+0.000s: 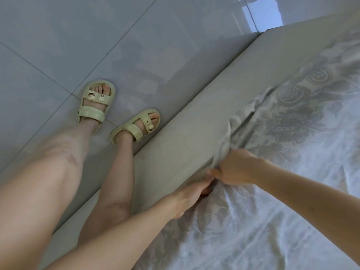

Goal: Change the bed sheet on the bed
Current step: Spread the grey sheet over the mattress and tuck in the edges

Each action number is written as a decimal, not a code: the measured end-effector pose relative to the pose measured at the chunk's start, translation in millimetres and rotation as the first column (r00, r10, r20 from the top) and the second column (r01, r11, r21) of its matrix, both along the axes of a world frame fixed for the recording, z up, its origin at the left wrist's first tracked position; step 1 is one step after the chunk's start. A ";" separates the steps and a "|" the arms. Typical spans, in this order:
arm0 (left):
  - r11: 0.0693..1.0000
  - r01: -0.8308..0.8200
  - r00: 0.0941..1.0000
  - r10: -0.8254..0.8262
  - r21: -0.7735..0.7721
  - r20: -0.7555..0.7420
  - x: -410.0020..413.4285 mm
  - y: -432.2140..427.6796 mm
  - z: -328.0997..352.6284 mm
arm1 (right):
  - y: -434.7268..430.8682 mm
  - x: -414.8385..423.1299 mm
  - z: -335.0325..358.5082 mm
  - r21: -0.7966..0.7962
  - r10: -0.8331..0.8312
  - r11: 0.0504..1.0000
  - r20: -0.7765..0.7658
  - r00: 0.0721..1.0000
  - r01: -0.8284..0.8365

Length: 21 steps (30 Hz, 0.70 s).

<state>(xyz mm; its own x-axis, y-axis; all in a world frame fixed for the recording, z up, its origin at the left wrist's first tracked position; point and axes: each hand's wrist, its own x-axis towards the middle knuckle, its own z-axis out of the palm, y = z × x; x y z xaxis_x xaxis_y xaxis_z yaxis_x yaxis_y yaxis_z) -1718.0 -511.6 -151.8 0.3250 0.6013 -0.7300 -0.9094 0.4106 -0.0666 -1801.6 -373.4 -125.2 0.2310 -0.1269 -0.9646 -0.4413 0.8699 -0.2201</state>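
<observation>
Left hand (191,193) and right hand (234,168) both pinch, fingers curled, the bunched edge of the grey-white floral fabric bed sheet (292,133) atop the plain grey mattress (194,117); looks soft, light, best gripped at that hem.

The grey floor (58,32) was shiny, with thin dark lines (39,70), and a bright patch of light (262,15) lay on it
</observation>
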 end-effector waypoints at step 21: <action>0.980 -0.036 0.995 0.016 0.198 0.100 7.4 42.6 44.2 | 77.1 -33.8 12.5 -0.498 -0.170 0.856 -0.523 0.835 -0.137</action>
<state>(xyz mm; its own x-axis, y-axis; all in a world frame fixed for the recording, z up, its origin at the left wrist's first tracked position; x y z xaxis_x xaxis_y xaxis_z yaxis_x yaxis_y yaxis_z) -1710.6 -469.0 -107.6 0.3712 0.7403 -0.5605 -0.9130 0.4009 -0.0752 -1835.4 -296.3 -112.7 -0.3033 -0.6187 -0.7247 -0.6054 0.7124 -0.3549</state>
